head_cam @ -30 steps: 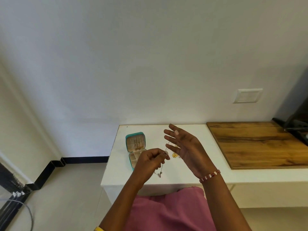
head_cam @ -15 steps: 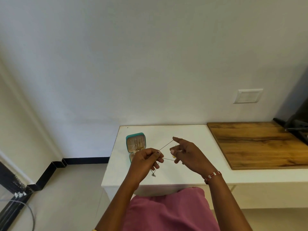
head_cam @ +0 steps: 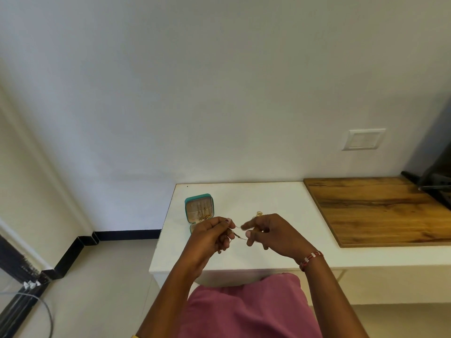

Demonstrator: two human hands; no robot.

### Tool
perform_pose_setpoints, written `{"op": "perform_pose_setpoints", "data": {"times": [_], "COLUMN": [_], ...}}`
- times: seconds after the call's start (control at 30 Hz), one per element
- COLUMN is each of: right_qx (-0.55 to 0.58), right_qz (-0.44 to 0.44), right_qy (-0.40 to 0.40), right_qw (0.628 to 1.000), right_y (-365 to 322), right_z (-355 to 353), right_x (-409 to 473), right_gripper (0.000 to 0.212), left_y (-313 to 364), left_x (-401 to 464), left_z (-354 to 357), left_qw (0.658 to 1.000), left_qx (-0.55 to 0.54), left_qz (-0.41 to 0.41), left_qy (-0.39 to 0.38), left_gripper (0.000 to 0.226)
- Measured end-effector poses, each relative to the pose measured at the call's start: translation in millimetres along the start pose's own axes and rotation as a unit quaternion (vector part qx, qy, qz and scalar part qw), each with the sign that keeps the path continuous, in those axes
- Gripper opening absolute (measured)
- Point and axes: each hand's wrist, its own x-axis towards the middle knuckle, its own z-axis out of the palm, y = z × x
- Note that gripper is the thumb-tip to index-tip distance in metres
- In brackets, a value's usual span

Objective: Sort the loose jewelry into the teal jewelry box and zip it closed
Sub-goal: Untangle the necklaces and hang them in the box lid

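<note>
Hands [head_cam: 241,234] now closer, chain [head_cam: 238,235] span shorter vs before.

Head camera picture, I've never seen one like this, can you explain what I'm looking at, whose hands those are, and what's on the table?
No machine here. A person wears a wide-angle camera on the head, looking forward and down at their own hands. On the white table lies an open teal box with small gold pieces inside; another gold piece lies past the right hand. A wooden board lies to the right. The left hand and right hand each pinch a thin chain stretched between them, above the table.
</note>
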Motion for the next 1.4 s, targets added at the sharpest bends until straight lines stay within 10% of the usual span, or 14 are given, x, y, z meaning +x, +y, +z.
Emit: {"op": "perform_pose_setpoints", "data": {"times": [0.83, 1.4], "right_qx": [0.097, 0.130], "right_qz": [-0.022, 0.018], "right_qy": [0.029, 0.028], "right_qw": [0.995, 0.991], "right_y": [-13.3, -14.6], "right_z": [9.5, 5.2], "right_x": [-3.0, -4.0], "right_gripper": [0.017, 0.018], "left_y": [-3.9, -7.3], "left_x": [3.8, -1.0], "left_z": [1.1, 16.2], "left_qw": [0.999, 0.987], "left_qx": [-0.050, 0.146], "left_qz": [-0.009, 0.071], "left_qy": [0.013, 0.001], "left_gripper": [0.021, 0.029]}}
